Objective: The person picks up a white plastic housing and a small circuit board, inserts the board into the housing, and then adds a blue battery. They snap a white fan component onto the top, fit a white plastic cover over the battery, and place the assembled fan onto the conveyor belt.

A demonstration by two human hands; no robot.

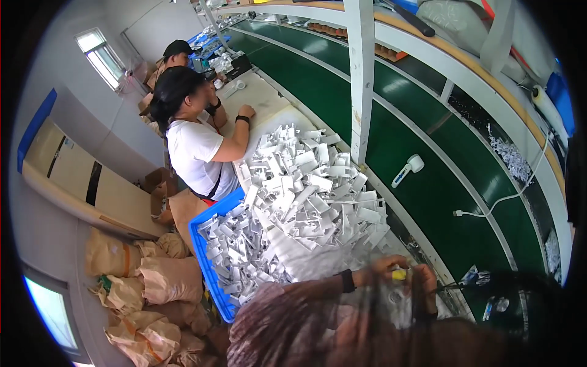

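At the near edge of the table, my left hand (384, 266) is closed, with a black band round its wrist. A small yellow piece (398, 274) shows at its fingertips; its kind is too small and blurred to tell. Right beside it, my right hand (426, 286) has its fingers curled in toward the left one, partly hidden behind blurred dark strands. What the two hands hold between them is not clear. Just beyond them rises a large heap of white plastic parts (318, 177), angular and open-sided.
A blue crate (197, 235) full of similar white parts stands left of the heap. Right of the table runs a green conveyor belt (422, 202) carrying a white handheld device (408, 169). A white post (361, 79) rises at the belt's edge. A co-worker (189, 137) leans on the table ahead.
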